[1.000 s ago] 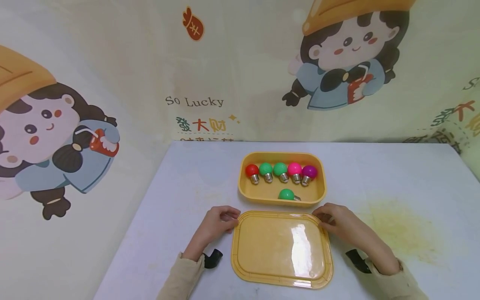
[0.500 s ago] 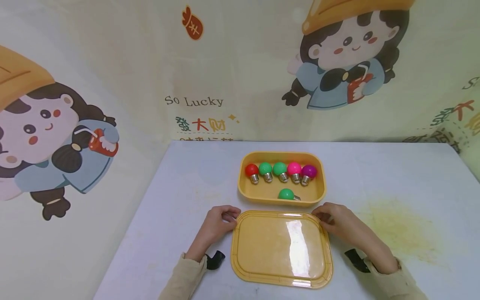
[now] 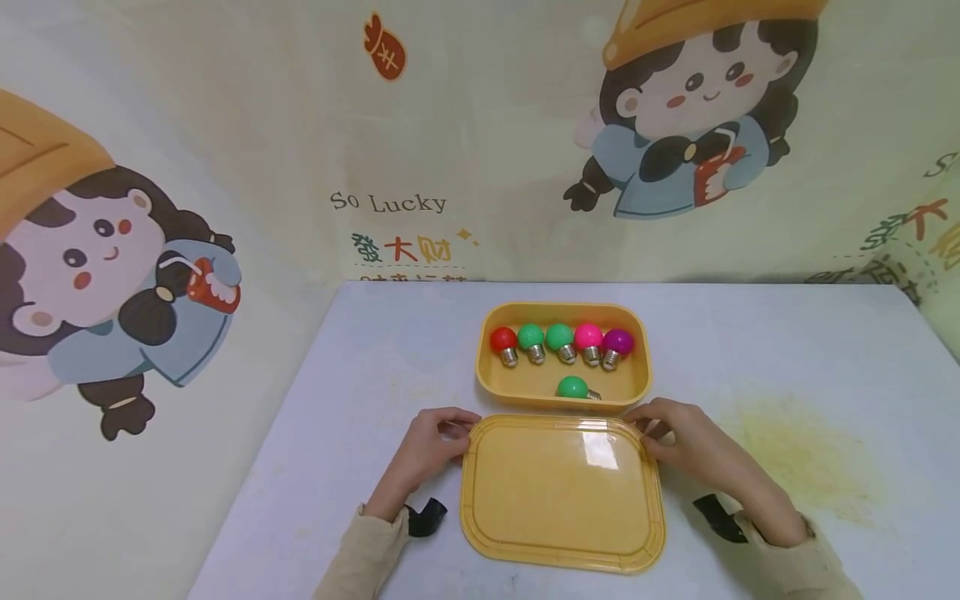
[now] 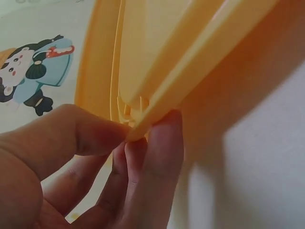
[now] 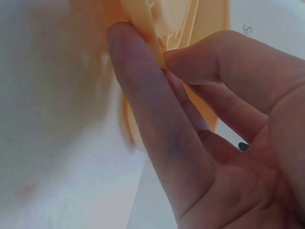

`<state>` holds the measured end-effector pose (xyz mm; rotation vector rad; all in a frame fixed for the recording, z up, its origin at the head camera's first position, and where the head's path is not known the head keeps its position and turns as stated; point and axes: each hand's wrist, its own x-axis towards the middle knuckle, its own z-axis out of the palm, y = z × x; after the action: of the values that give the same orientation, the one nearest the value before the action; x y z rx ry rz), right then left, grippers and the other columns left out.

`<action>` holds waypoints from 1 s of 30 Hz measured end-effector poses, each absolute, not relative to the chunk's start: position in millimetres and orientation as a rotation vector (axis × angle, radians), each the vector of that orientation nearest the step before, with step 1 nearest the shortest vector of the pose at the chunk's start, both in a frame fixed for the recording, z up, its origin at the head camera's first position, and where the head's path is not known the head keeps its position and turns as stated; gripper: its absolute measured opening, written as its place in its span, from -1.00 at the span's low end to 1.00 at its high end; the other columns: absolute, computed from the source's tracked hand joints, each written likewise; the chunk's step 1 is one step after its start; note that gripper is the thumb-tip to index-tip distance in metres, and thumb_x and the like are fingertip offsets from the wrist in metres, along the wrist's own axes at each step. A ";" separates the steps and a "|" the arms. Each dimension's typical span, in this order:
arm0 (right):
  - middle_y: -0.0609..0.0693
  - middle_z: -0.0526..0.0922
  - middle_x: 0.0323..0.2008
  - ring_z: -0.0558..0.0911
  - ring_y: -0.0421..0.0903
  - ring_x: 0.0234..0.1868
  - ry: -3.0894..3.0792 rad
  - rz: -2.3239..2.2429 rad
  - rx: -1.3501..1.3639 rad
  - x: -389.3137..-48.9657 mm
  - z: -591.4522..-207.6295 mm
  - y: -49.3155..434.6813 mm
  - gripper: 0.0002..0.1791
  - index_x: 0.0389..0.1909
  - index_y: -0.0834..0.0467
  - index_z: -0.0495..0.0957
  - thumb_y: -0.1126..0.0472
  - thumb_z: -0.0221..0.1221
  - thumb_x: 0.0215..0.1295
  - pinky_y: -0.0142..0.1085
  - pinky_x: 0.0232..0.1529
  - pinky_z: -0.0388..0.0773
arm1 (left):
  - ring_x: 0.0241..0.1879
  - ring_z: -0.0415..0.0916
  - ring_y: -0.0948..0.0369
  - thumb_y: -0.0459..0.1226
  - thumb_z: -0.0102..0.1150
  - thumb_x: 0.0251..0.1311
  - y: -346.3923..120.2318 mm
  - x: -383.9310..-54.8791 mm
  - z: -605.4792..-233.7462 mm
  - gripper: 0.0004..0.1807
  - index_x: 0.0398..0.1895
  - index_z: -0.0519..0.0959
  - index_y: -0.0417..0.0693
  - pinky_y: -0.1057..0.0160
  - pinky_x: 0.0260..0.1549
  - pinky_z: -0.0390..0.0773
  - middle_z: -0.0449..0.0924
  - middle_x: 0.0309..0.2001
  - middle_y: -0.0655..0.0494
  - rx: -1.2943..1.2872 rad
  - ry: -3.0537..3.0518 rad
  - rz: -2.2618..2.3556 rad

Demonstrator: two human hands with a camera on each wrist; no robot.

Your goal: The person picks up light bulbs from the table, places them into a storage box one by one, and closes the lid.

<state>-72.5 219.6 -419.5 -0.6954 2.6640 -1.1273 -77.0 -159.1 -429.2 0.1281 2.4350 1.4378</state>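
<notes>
A flat yellow lid with rounded corners is between both hands in the head view. My left hand pinches its far left corner; the left wrist view shows the lid's rim between thumb and fingers. At the far right corner my right hand pinches the rim the same way, and the right wrist view shows that edge up close. Just beyond the lid stands a yellow box. Inside it lie several light bulbs, among them a red bulb, a pink bulb and a green bulb.
The white table extends on both sides of the box, with a yellowish stain at the right. A patterned cloth hangs behind and to the left.
Both hands have shifted slightly up and away with the lid. Its far edge now appears higher, close to the box, and the glare on it has shortened. The bulbs have not moved.
</notes>
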 end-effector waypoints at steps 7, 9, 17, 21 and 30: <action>-0.02 0.66 -0.22 0.66 -0.23 -0.34 2.682 -1.136 -0.718 -70.0 -407.0 222.6 -0.61 0.02 0.26 0.62 0.52 0.24 0.13 -0.41 -0.35 0.64 | -0.29 0.61 0.18 -0.50 0.13 0.11 -159.7 -78.4 -421.6 -0.66 -0.06 0.69 -0.11 0.17 -0.45 0.69 0.69 -0.19 -0.01 0.139 2.408 1.481; -0.02 0.67 -0.21 0.66 -0.23 -0.34 2.688 -1.132 -0.718 -70.3 -403.5 222.5 -0.62 0.02 0.26 0.62 0.51 0.24 0.15 -0.42 -0.36 0.63 | -0.29 0.61 0.17 -0.49 0.12 0.13 -159.7 -79.4 -418.8 -0.66 -0.05 0.69 -0.11 0.15 -0.43 0.71 0.69 -0.18 -0.01 0.128 2.390 1.498; -0.02 0.68 -0.20 0.67 -0.23 -0.32 2.718 -1.136 -0.723 -73.9 -393.6 223.8 -0.66 -0.05 0.21 0.63 0.51 0.24 0.15 -0.39 -0.36 0.65 | -0.19 0.65 0.15 -0.47 0.15 0.24 -159.8 -80.1 -404.3 -0.70 0.00 0.67 -0.14 0.17 -0.38 0.71 0.70 -0.11 -0.03 0.111 2.344 1.558; -0.03 0.68 -0.20 0.66 -0.23 -0.31 2.728 -1.147 -0.693 -75.3 -388.2 225.1 -0.66 -0.05 0.19 0.63 0.51 0.24 0.15 -0.40 -0.37 0.65 | -0.17 0.66 0.13 -0.47 0.18 0.24 -159.5 -81.2 -398.5 -0.72 0.00 0.67 -0.15 0.17 -0.37 0.72 0.70 -0.11 -0.05 0.116 2.345 1.577; 0.01 0.68 -0.21 0.68 -0.18 -0.29 2.751 -1.172 -0.679 -77.1 -378.3 225.3 -0.63 0.05 0.23 0.58 0.48 0.23 0.20 -0.44 -0.39 0.64 | -0.12 0.67 0.10 -0.45 0.25 0.23 -166.2 -84.8 -388.7 -0.69 0.05 0.66 -0.19 0.15 -0.35 0.72 0.69 -0.06 -0.11 0.149 2.296 1.644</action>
<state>-77.1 225.3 -378.3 -0.6790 2.7513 -1.1722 -84.8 -166.2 -388.7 0.1487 2.2959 1.6441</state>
